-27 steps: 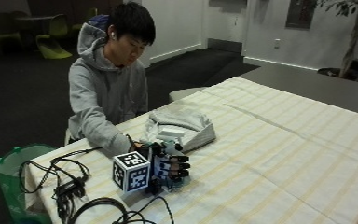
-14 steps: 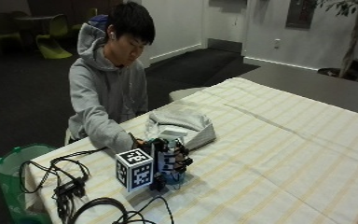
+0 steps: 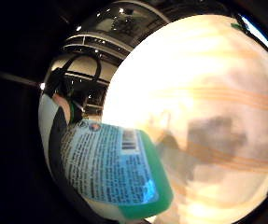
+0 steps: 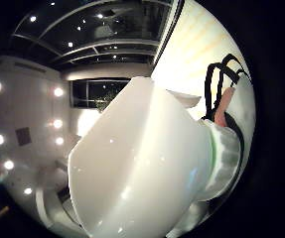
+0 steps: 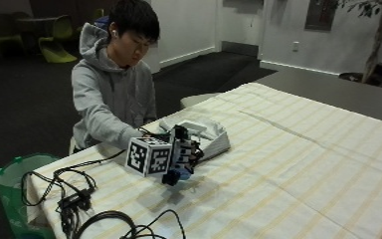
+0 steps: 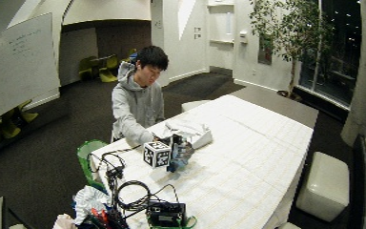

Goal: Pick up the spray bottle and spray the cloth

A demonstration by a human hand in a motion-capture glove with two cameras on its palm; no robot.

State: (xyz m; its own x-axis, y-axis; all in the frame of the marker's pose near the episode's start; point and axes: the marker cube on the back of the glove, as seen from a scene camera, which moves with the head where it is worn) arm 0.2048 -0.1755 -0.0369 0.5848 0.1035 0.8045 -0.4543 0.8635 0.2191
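- green bin (image 5: 15, 172) stands at the table's left end, beside the seated person
- tangle of black cables (image 5: 78, 199) lies on the striped tablecloth (image 5: 297, 164) near that left corner
- person in a grey hoodie (image 5: 108, 99) sits behind the table, leaning forward, right arm stretched down and forward over the cloth-covered top
- right hand (image 5: 181, 154) sits just above the tablecloth near the front left part of the table, palm turned sideways, forearm angled down from the shoulder
- spray bottle (image 5: 178, 172) is in that hand; its lower end pokes out below the glove, tilted, close over the tablecloth
- thumb side palm view: white bottle body (image 4: 142, 173) fills most of the picture, a bare fingertip (image 4: 224, 106) and black straps wrapped at its edge, so the fingers are curled round the bottle
- little finger side palm view: bottle's blue printed label (image 3: 110, 163) and green base close to the palm, tablecloth and a dark shadow beyond
- grey-white folded cloth (image 5: 207, 134) lies on the table just behind and right of the hand, not touching the bottle as far as seen
- rest of the tablecloth runs off to the right
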